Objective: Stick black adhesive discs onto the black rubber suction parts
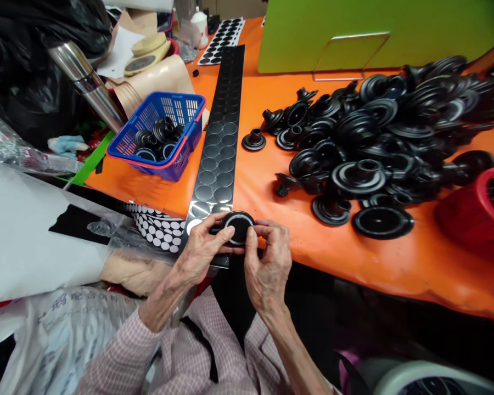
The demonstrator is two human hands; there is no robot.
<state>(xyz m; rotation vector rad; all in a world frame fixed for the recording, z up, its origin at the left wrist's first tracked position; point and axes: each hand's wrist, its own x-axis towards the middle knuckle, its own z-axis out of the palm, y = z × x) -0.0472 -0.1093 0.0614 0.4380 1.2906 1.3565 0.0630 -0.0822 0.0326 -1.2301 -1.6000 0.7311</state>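
Note:
Between my two hands, at the table's front edge, is a round black part [239, 228] with a pale ring on its face. My left hand [203, 247] grips its left side, thumb on the face. My right hand [268, 258] pinches its right edge between thumb and fingers. Just beyond them a long black strip of round stickers [217, 159] runs away across the table, with a white circle [193, 226] at its near end. One black part [254, 140] stands right of the strip, near a large heap of similar parts [362, 129].
A blue basket [156, 164] holding several black parts sits left of the strip. At the right edge is a red basket [477, 211]. A green panel [346, 33] stands behind the heap. A steel flask [86, 82] leans at the left. The orange table [354, 263] ends near my hands.

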